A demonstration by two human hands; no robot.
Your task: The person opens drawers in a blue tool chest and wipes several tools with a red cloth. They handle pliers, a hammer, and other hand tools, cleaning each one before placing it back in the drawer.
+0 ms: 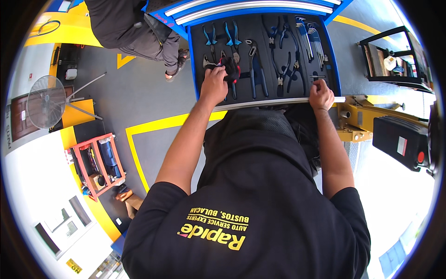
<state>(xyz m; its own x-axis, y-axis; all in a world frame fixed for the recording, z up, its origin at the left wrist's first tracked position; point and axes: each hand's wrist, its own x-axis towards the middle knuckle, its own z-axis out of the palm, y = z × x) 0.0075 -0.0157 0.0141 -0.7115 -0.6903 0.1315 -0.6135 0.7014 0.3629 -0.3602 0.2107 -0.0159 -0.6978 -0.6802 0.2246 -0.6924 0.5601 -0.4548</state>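
My left hand [214, 86] is closed round a crumpled black-and-red bundle [231, 69], perhaps a glove, over the left side of an open tool drawer [197, 59]. Partly under that bundle lie blue-handled pliers [232, 36]. At the drawer's front right, my right hand [321, 96] has its fingers curled in by a small thin metal piece [317, 76]; whether they grip it I cannot tell. Dark water-pump pliers [254, 69] lie between my hands. Further right sit several dark-handled pliers [281, 69] and sets of hex keys [316, 44] in black foam.
The blue tool cabinet [341, 10] rises beyond the drawer. Someone in dark clothes [139, 39] stands at its left. A red tool cart [98, 165] and a fan [46, 102] are on the left. At right are yellow equipment [360, 118] and a black-framed rack [395, 58].
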